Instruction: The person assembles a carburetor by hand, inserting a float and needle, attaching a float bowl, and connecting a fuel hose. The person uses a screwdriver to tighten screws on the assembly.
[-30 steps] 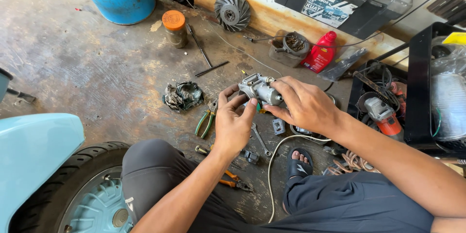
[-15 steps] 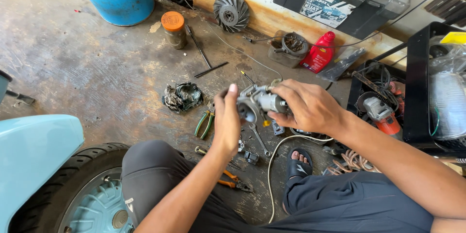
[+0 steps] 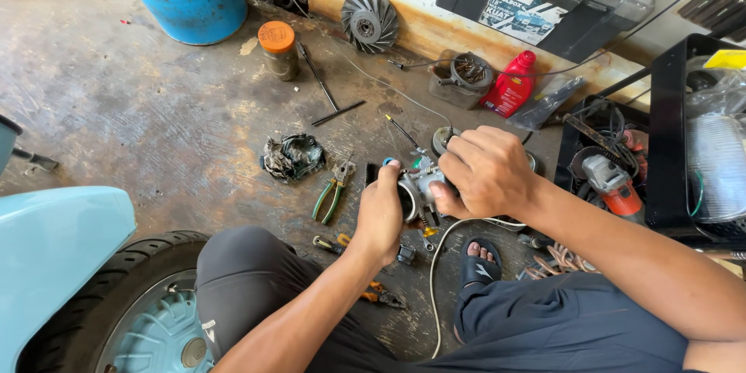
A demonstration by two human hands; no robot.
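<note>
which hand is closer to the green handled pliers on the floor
Left. The left hand grips the metal part just right of the green-handled pliers; the right hand is farther right.

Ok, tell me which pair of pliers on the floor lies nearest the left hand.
The orange-handled pliers, lying just under the left hand's wrist beside the knee. The green-handled pliers lie farther out to the left, near the crumpled rag.

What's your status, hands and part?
Left hand and right hand both gripping the metal throttle body, held above the floor. Green-handled pliers lie just left. Nothing blocking.
</note>
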